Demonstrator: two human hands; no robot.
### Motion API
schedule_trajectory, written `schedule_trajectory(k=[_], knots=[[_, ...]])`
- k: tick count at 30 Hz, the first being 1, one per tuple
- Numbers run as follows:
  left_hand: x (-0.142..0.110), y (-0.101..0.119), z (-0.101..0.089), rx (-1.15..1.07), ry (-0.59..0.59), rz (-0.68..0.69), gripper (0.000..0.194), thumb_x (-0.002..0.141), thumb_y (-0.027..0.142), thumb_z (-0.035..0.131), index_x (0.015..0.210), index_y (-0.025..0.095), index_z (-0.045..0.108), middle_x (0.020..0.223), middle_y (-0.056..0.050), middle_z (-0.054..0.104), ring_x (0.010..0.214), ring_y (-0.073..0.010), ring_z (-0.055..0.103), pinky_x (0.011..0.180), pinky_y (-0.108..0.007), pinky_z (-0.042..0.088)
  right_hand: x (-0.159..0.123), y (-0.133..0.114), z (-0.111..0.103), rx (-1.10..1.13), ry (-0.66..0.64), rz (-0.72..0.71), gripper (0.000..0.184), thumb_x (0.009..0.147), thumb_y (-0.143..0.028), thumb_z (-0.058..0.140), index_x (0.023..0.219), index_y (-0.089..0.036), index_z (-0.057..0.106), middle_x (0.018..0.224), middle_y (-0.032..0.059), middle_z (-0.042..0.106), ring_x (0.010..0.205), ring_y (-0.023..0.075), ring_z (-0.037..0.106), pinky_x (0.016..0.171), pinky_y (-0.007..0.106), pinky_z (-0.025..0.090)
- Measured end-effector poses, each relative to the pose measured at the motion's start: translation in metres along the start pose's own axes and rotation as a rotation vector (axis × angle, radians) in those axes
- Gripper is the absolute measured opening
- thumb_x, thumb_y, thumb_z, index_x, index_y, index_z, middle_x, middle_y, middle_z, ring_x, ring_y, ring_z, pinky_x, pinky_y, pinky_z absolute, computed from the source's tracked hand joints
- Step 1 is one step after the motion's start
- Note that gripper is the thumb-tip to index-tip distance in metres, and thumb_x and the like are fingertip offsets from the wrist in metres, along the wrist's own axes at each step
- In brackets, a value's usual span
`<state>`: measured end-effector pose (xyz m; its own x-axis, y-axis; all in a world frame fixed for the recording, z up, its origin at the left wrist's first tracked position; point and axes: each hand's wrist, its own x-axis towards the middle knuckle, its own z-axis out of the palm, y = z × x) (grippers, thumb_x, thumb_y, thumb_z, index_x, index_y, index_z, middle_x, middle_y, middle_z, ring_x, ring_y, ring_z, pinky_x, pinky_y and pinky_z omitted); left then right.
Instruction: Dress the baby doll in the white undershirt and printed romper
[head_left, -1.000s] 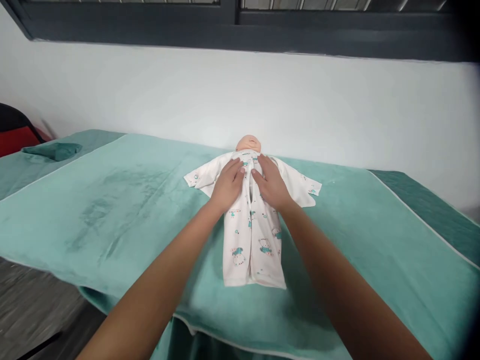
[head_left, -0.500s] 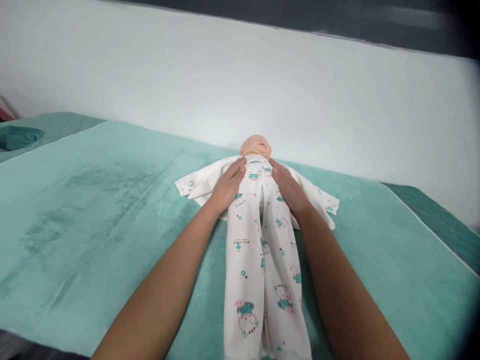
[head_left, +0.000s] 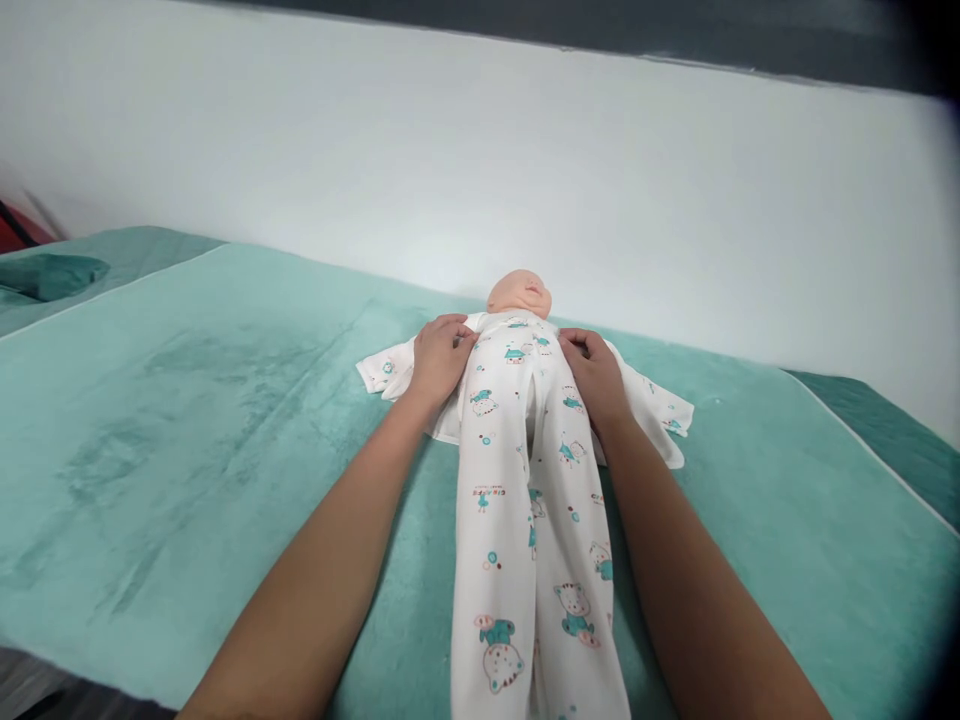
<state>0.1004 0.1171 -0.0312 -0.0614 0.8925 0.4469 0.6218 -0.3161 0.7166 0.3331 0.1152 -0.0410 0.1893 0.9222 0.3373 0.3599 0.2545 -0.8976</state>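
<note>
A baby doll (head_left: 519, 294) lies face up on a teal towel (head_left: 225, 400), dressed in a white sleepsuit (head_left: 525, 480) printed with small teal animals. My left hand (head_left: 437, 358) rests on the doll's left shoulder area with its fingers curled into the fabric. On the other side my right hand (head_left: 594, 377) does the same, fingers bent and gripping the sleepsuit near the collar. The suit's legs stretch toward me between my forearms, and its sleeves lie spread out to both sides.
A white wall (head_left: 480, 180) runs close behind the doll's head. A folded dark green cloth (head_left: 49, 275) lies at the far left. A darker green towel edge (head_left: 885, 430) shows at the right. The towel's near edge drops off at the bottom left.
My hands slid apart from the doll's chest to its shoulders, and the flat fingers have curled into the fabric. The view moved closer and lower.
</note>
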Motion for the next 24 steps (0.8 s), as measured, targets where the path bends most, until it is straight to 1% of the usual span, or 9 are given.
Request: schedule_trajectory(k=[2,4,7,9,11,14,16,20,24], knots=[[0.002,0.001,-0.005,-0.056,-0.084,-0.059,0.016,0.09,0.026,0.055,0.08,0.02,0.066,0.133,-0.006,0.064,0.127,-0.0236,0.054,0.114,-0.045,0.036,0.004,0.006,-0.001,0.013,-0.029,0.011,0.034,0.082,-0.05,0.064,0.099,-0.021,0.066,0.127,0.0085,0.065,0.107,0.0217,0.06,0.097,0.038,0.045],[0.003,0.002,-0.01,-0.095,-0.157,-0.081,0.015,0.089,0.027,0.056,0.081,0.021,0.067,0.138,-0.005,0.06,0.131,-0.0231,0.052,0.114,-0.044,0.036,0.007,0.011,-0.001,0.012,-0.057,0.007,0.035,0.08,-0.053,0.066,0.093,-0.02,0.064,0.129,0.0089,0.063,0.111,0.0224,0.058,0.096,0.037,0.045],[0.003,0.004,-0.013,-0.105,-0.195,-0.096,0.012,0.088,0.025,0.055,0.082,0.022,0.066,0.14,-0.005,0.057,0.133,-0.0226,0.05,0.113,-0.043,0.035,0.009,0.013,-0.002,0.005,-0.081,0.001,0.035,0.08,-0.055,0.065,0.086,-0.021,0.06,0.129,0.0086,0.063,0.112,0.0226,0.057,0.096,0.037,0.045],[0.002,0.006,-0.01,-0.073,-0.153,-0.1,0.011,0.088,0.022,0.055,0.082,0.021,0.064,0.137,-0.005,0.06,0.13,-0.0228,0.051,0.114,-0.044,0.032,0.008,0.012,-0.002,0.001,-0.076,0.001,0.034,0.081,-0.055,0.064,0.082,-0.021,0.058,0.129,0.0082,0.063,0.112,0.0222,0.058,0.096,0.037,0.045],[0.0,0.007,-0.005,-0.029,-0.073,-0.082,0.012,0.09,0.02,0.053,0.083,0.021,0.062,0.13,-0.005,0.064,0.125,-0.0227,0.055,0.114,-0.045,0.03,0.006,0.008,-0.001,0.005,-0.056,0.019,0.033,0.082,-0.054,0.064,0.081,-0.021,0.057,0.13,0.0079,0.063,0.112,0.0224,0.058,0.096,0.038,0.044],[-0.001,0.005,0.006,0.031,0.035,-0.041,0.009,0.093,0.021,0.051,0.088,0.021,0.059,0.118,-0.006,0.069,0.114,-0.0227,0.059,0.11,-0.046,0.032,0.001,0.002,0.0,0.023,-0.019,0.041,0.03,0.083,-0.05,0.064,0.081,-0.021,0.058,0.13,0.008,0.063,0.115,0.0238,0.059,0.1,0.041,0.043],[0.0,0.003,0.011,0.069,0.073,-0.018,0.006,0.094,0.022,0.052,0.091,0.021,0.057,0.113,-0.007,0.069,0.11,-0.0232,0.06,0.108,-0.046,0.034,0.0,0.0,0.0,0.04,0.0,0.034,0.027,0.084,-0.047,0.064,0.081,-0.021,0.059,0.129,0.0079,0.064,0.115,0.0241,0.06,0.102,0.043,0.043],[0.0,-0.002,0.013,0.133,0.099,0.035,0.007,0.092,0.017,0.052,0.093,0.021,0.057,0.109,-0.007,0.068,0.108,-0.0245,0.06,0.103,-0.044,0.039,-0.003,0.005,0.001,0.06,0.023,0.01,0.023,0.084,-0.04,0.062,0.098,-0.022,0.065,0.123,0.0061,0.067,0.112,0.0225,0.061,0.102,0.042,0.045],[-0.014,-0.003,0.006,0.22,0.134,0.158,0.018,0.089,0.011,0.049,0.099,0.022,0.058,0.113,-0.009,0.066,0.112,-0.0264,0.056,0.1,-0.043,0.044,-0.018,0.013,-0.005,-0.096,0.137,-0.033,0.032,0.085,-0.029,0.051,0.113,-0.02,0.062,0.121,0.009,0.066,0.113,0.0234,0.059,0.101,0.043,0.045]])
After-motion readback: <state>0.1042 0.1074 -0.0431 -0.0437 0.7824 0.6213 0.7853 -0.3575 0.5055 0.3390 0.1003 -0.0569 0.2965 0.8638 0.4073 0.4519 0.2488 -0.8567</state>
